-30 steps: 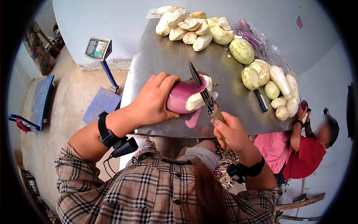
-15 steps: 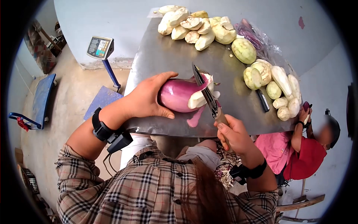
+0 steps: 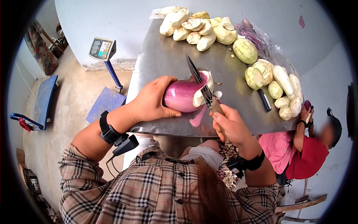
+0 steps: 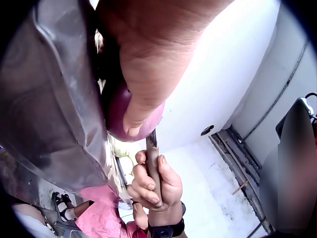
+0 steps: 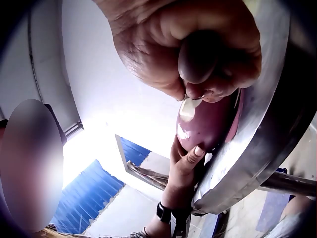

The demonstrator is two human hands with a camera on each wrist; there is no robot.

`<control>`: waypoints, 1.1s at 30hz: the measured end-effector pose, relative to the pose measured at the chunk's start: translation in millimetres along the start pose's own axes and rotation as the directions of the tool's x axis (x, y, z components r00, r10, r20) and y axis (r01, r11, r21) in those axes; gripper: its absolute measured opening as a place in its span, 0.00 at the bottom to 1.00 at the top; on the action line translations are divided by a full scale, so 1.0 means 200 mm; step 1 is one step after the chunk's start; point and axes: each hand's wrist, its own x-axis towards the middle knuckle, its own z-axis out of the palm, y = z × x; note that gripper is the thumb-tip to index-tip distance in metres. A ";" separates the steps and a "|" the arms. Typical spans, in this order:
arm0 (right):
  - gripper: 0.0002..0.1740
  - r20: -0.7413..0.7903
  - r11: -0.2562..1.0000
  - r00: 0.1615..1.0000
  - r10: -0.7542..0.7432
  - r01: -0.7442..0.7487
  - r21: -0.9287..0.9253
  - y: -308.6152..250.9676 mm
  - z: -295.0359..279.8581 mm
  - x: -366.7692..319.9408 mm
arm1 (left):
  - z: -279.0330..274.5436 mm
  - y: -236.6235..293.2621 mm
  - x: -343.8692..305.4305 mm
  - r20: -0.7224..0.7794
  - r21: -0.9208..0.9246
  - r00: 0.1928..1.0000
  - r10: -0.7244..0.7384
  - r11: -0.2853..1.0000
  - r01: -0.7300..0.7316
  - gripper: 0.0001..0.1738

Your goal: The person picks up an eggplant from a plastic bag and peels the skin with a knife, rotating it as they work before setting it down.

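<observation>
A purple eggplant [image 3: 182, 96], partly peeled white at its right end, lies on the steel table [image 3: 164, 56] near the front edge. My left hand [image 3: 153, 100] grips its purple end, also seen as the left hand [image 4: 148, 59] over the eggplant [image 4: 119, 114]. My right hand [image 3: 231, 125] holds the handle of a long knife [image 3: 199, 84], whose blade rests against the peeled end. A strip of purple peel [image 3: 197, 116] hangs below. In the right wrist view the right hand [image 5: 198, 44] is curled above the eggplant [image 5: 205, 124].
Several peeled eggplants [image 3: 197, 26] are piled at the table's far end, more [image 3: 276, 87] along the right edge beside a second knife [image 3: 265, 100]. A person in pink and red [image 3: 302, 145] crouches at the right. A scale [image 3: 102, 48] stands on the floor at the left.
The knife blade has swung more upright and nearer the eggplant's peeled end. My left hand shifted its grip along the purple end, turning the eggplant slightly.
</observation>
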 end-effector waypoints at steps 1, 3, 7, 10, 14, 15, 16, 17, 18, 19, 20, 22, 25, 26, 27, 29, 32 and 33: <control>0.14 0.001 1.000 1.000 0.000 0.000 0.006 0.00 0.00 0.00 | 0.00 0.00 0.00 -0.002 0.012 1.000 0.005 1.000 -0.005 0.51; 0.13 -0.012 1.000 1.000 0.005 -0.005 0.007 0.01 0.01 -0.03 | 0.00 0.01 0.00 -0.007 0.034 1.000 0.014 0.999 -0.014 0.51; 0.12 -0.029 0.998 0.999 0.038 -0.039 -0.048 0.03 0.04 -0.12 | 0.00 0.01 -0.01 -0.022 0.000 1.000 -0.015 1.000 0.015 0.51; 0.11 -0.025 0.998 0.999 0.021 -0.023 -0.050 0.05 0.04 -0.17 | 0.00 0.01 -0.01 -0.030 0.011 1.000 0.003 1.000 -0.003 0.50; 0.13 -0.049 0.997 0.999 -0.011 0.007 -0.082 0.03 0.06 -0.16 | 0.01 0.03 -0.02 -0.045 0.025 0.999 -0.018 1.000 0.019 0.50; 0.11 -0.042 0.996 0.999 -0.018 0.015 -0.089 0.03 0.06 -0.14 | 0.02 0.04 -0.02 -0.049 0.026 0.998 -0.024 0.999 0.026 0.50; 0.11 -0.035 0.995 0.999 -0.026 0.023 -0.095 0.02 0.06 -0.13 | 0.02 0.04 -0.02 -0.053 0.030 0.998 -0.026 0.999 0.027 0.50; 0.11 -0.026 0.994 0.999 -0.032 0.030 -0.101 0.02 0.06 -0.11 | 0.02 0.05 -0.02 -0.056 0.033 0.998 -0.028 0.999 0.030 0.50; 0.11 -0.020 0.996 0.999 -0.026 0.024 -0.089 0.02 0.06 -0.09 | 0.02 0.05 -0.02 -0.059 0.037 0.998 -0.030 0.999 0.032 0.50; 0.12 -0.014 0.997 1.000 -0.020 0.019 -0.076 0.01 0.06 -0.07 | 0.02 0.06 -0.02 -0.065 0.035 0.997 -0.033 0.999 0.035 0.48; 0.12 -0.008 0.998 1.000 -0.014 0.013 -0.065 0.01 0.06 -0.05 | 0.02 0.07 -0.02 -0.072 0.033 0.997 -0.035 0.999 0.038 0.47; 0.12 -0.002 0.999 1.000 -0.031 0.031 -0.042 0.00 0.07 -0.03 | 0.02 0.07 -0.02 -0.075 0.033 0.996 -0.041 0.998 0.044 0.45; 0.12 -0.009 0.999 1.000 -0.022 0.022 -0.032 0.00 0.08 -0.03 | 0.02 0.07 -0.02 -0.069 0.045 0.997 -0.039 0.998 0.042 0.45; 0.12 -0.013 0.999 1.000 -0.013 0.013 -0.033 0.00 0.08 -0.04 | 0.02 0.07 -0.01 -0.068 0.051 0.997 -0.031 0.998 0.034 0.45; 0.12 -0.010 0.999 1.000 -0.006 0.006 -0.044 0.00 0.09 -0.05 | 0.02 0.07 -0.02 -0.067 0.057 0.997 -0.024 0.998 0.028 0.45; 0.12 -0.007 0.998 1.000 0.005 -0.005 -0.063 -0.01 0.09 -0.08 | 0.03 0.06 -0.02 -0.071 0.058 0.997 -0.035 0.998 0.039 0.48; 0.12 -0.024 0.993 1.000 -0.004 0.002 -0.116 0.02 0.09 -0.14 | 0.02 0.06 -0.02 -0.074 0.057 0.996 -0.049 0.997 0.053 0.49; 0.11 -0.027 0.994 1.000 -0.003 0.000 -0.109 0.04 0.10 -0.16 | 0.02 0.06 -0.02 -0.075 0.058 0.996 -0.053 0.997 0.057 0.49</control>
